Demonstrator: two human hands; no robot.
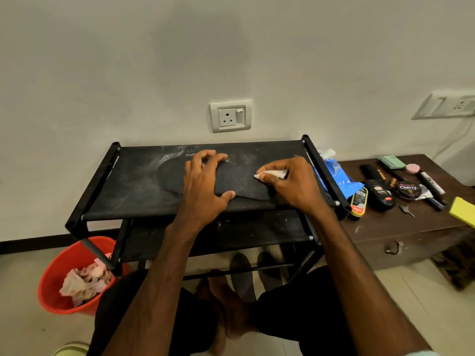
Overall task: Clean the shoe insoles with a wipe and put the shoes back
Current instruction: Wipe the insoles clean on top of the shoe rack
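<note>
Mid-clean, I'd say. The insole (231, 181) lies flat on the top shelf of the rack (108, 181). The left hand (203, 181) clamps it across its width, thumb on the near edge and curled fingers on the far edge. The right hand (288, 183) pinches a white wipe (272, 173) against the insole's right end.

Crumpled paper in the red bucket (59, 265), near left, hints some wiping is already done, but I can't tell if the other insole is. Two dark shoes (241, 276) sit on the floor under the rack, so putting them back is all left to do.

Writing: only "Cherry" on the round tin (408, 190) on the table (385, 227) to the right. The bottle (380, 196) labels are too small to read.
</note>
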